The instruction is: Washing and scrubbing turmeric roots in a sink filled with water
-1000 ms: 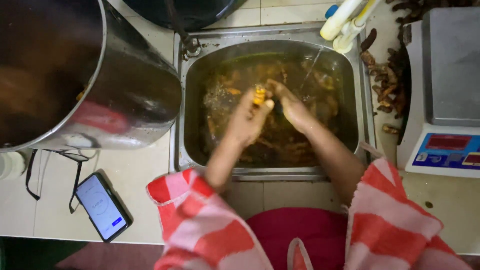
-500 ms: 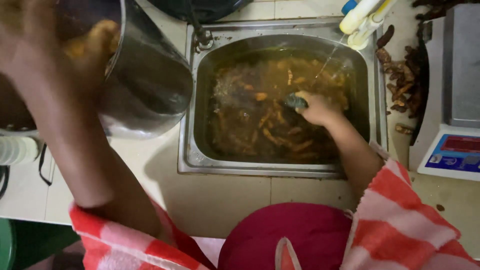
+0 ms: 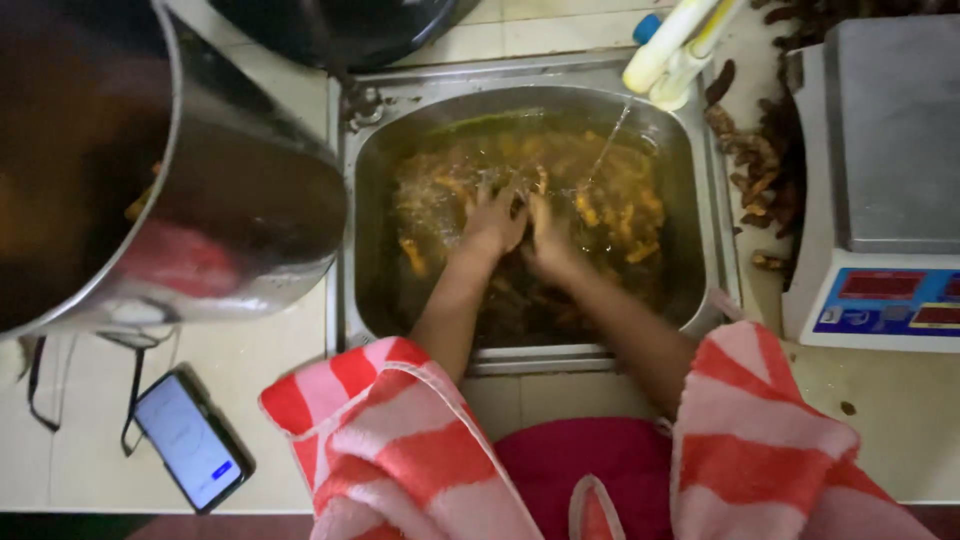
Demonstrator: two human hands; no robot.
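We see many small orange-yellow root pieces (image 3: pixel 610 215) lying in murky brown water inside the rectangular stainless-steel sink (image 3: pixel 715 230) set into the pale tiled bench (image 3: pixel 270 420). Both of our hands are plunged among them at the middle of the basin: the left hand (image 3: pixel 492 222) and the right hand (image 3: pixel 548 238) sit side by side, touching or nearly so. The left fingers (image 3: pixel 497 195) look spread over the pieces, but the water and motion blur hide the tips; whether either hand grips anything we cannot tell, and the right fingers are mostly under the surface. A thin stream of water (image 3: pixel 608 150) falls into the far right of the basin from a white and yellow plastic spout (image 3: pixel 672 48), whose upper part is cut off. Red-and-white striped sleeves (image 3: pixel 400 450) cover our arms near the bottom edge. Right of the sink, a heap of dark brown dried roots (image 3: pixel 752 160) lies on the bench beside a grey digital weighing scale (image 3: pixel 890 190), partly out of frame. On the left, a large polished steel pot (image 3: pixel 180 220) looms close, its inside dark and hard to read. Near it lies a black smartphone with a lit screen (image 3: pixel 188 440).
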